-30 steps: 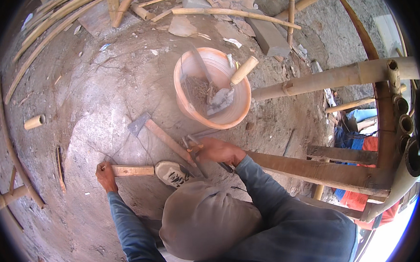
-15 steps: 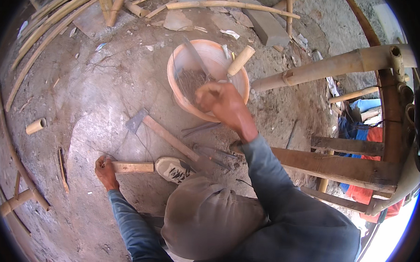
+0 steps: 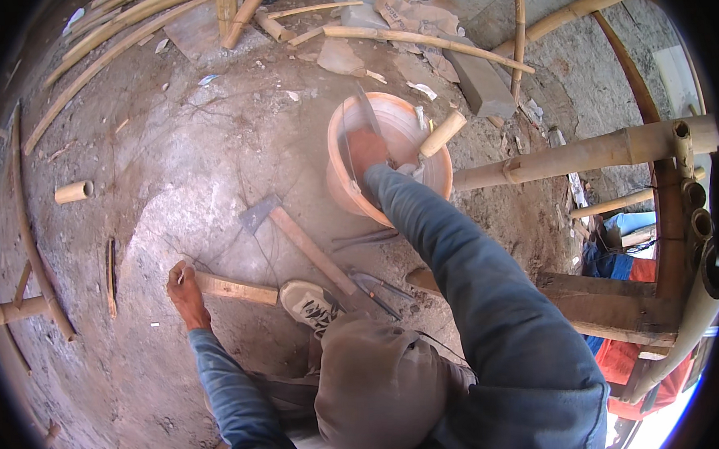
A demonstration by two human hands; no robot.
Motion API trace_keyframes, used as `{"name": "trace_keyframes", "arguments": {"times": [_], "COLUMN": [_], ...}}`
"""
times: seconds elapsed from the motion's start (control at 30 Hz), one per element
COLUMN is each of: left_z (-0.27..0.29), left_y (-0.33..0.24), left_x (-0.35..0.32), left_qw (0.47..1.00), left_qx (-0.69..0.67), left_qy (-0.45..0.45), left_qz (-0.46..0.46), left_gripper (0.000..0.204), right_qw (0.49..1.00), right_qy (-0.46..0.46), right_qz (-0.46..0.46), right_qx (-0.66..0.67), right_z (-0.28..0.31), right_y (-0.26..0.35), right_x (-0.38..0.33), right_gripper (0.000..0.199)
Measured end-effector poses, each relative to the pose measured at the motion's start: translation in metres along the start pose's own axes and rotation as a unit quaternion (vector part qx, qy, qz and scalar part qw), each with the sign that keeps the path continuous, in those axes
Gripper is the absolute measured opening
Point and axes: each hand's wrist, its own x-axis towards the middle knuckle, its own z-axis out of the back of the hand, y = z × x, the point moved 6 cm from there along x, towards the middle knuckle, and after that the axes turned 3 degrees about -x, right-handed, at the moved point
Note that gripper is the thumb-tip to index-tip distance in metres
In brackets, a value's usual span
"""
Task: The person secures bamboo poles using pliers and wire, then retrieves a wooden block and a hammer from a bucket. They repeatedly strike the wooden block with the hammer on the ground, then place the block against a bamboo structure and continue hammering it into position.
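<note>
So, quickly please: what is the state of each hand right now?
Left hand: closed on the end of the flat wooden piece.
Right hand: inside the orange bucket; grip cannot be told.

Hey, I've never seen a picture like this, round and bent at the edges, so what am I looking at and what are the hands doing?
A wide fisheye camera worn on a person's head looks down, which bends straight edges. No machine here: two bare hands in blue sleeves. The left hand grips the end of a short flat wooden piece lying on the dirt ground. The right hand reaches into a round orange plastic basin, where a wooden-handled tool rests; whether it grasps anything is unclear. Between them lies a hatchet with a wooden handle beside a grey shoe. Bamboo poles lie around.
</note>
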Motion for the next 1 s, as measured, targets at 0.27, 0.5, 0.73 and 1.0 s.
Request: {"name": "trace_keyframes", "arguments": {"times": [0.27, 0.5, 0.73, 1.0], "left_z": [-0.002, -0.013, -0.002, 0.005], "left_y": [0.001, -0.005, -0.005, 0.002], "left_x": [0.006, -0.005, -0.004, 0.004], "left_qw": [1.000, 1.000, 1.000, 0.999], "left_qx": [-0.006, -0.014, -0.017, -0.024], "left_qy": [0.004, 0.027, 0.025, 0.020], "left_qz": [-0.006, -0.006, 0.002, -0.021], "left_gripper": [0.043, 0.042, 0.041, 0.038], "right_qw": [0.991, 0.989, 0.996, 0.991], "right_qy": [-0.064, -0.111, -0.044, -0.104], "right_qz": [0.008, 0.094, 0.067, 0.057], "right_qx": [0.115, 0.003, -0.029, 0.054], "right_z": [-0.027, -0.033, -0.016, -0.014], "right_y": [-0.028, -0.027, -0.002, -0.002], "right_x": [0.002, -0.006, -0.011, -0.021], "right_gripper": [0.024, 0.026, 0.026, 0.024]}}
